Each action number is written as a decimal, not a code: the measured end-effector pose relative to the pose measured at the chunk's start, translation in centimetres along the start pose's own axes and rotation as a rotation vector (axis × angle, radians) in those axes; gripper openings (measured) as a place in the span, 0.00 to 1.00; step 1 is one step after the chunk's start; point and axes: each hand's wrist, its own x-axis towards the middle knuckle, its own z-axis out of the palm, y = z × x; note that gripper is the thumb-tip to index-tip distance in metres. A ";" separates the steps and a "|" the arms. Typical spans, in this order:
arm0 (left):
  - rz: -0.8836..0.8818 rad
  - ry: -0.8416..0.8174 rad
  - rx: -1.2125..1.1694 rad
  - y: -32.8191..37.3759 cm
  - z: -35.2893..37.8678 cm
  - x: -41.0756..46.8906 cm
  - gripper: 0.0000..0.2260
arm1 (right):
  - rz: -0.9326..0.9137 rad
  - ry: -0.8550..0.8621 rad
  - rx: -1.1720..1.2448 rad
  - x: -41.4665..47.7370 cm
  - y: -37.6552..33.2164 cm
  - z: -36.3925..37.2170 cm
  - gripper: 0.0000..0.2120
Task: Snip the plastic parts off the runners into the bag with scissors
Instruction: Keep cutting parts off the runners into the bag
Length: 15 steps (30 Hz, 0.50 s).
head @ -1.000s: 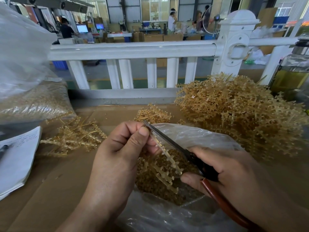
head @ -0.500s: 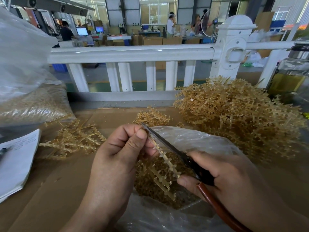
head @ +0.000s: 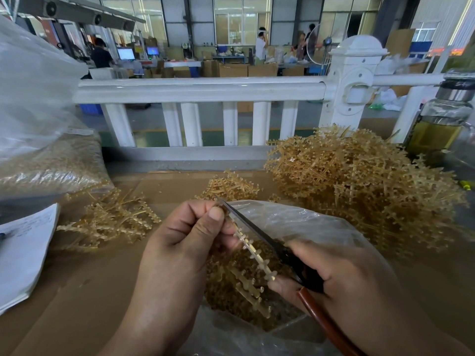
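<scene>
Left hand [head: 185,242] is curled, thumb and fingertips pinching the top end of one tan runner [head: 253,255]. The runner hangs diagonally, down and to the right, over the mouth of the bag, with small parts along both sides of it.

Right hand [head: 341,283] grips the scissors [head: 257,232], fingers wrapped round the black pivot end. The reddish-brown handle runs out under the palm toward the bottom edge. The blades point up-left and lie right along the runner's right side, tip just past the left thumb. They read as one thin line; can't tell if there's any gap between them.

The clear plastic bag [head: 295,222] sits open on the table directly below both hands, with a layer of cut parts [head: 231,299] inside.

Around it, on the cardboard-covered table [head: 77,291]:
- big heap of runners [head: 359,191] to the right, touching the bag's far edge
- small clump of runners [head: 228,186] just behind the scissor tip
- loose spread of runners [head: 110,222] to the left
- large clear sack of tan parts [head: 46,160] at far left
- stack of papers [head: 23,253] at the left edge
- glass bottle of yellowish liquid [head: 442,124] at far right

A white railing [head: 200,88] runs behind the table.
</scene>
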 end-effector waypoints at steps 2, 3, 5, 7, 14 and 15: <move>-0.013 0.001 -0.012 0.1 0.1 0.0 0.09 | 0.007 0.004 0.022 -0.1 0.0 0.1 0.21; -0.024 0.001 -0.023 0.2 0.1 0.0 0.09 | 0.025 -0.003 0.051 -0.1 0.0 0.0 0.22; -0.044 0.004 -0.030 0.3 0.2 0.0 0.09 | 0.089 -0.024 0.149 -0.1 -0.1 -0.2 0.22; -0.059 0.006 -0.024 0.3 0.3 -0.1 0.10 | 0.147 -0.035 0.291 -0.1 -0.3 -0.4 0.19; -0.097 0.025 0.001 0.2 1.7 -0.9 0.08 | 0.124 -0.121 0.691 0.1 -1.2 0.3 0.18; -0.099 0.028 0.020 0.2 1.7 -0.9 0.08 | 0.113 -0.158 0.735 0.1 -1.4 0.3 0.18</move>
